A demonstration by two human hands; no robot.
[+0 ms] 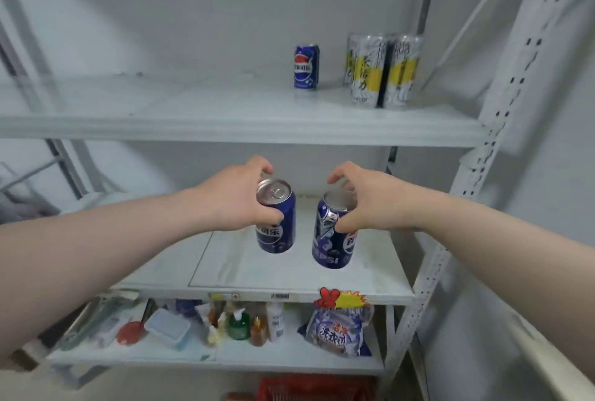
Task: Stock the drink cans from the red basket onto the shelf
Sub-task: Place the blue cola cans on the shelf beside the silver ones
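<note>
Two cans were being placed at once on the middle shelf (244,265). The left hand (238,197) gripped the left can (277,226) near its top, fingers curled round the rim and thumb on the side. The right hand (370,201) held the right can (331,243) the same way, thumb on its side and fingers over the lid. Both cans were over the centre of the middle shelf, apart from each other and leaning a little. I could not tell whether their bases touched the board or hung just above it.

The basket (315,389) lay well below the middle shelf, only its red edge showing, so its contents could not be seen. On the board above the middle shelf stood one blue can (306,67) and, to its right, a group of tall cans (383,70).

The step seemed to be the set-down. The next move would likely call for bringing each can upright and flat on the board, then opening both hands without tipping either one, and reaching down to the basket for more.
</note>
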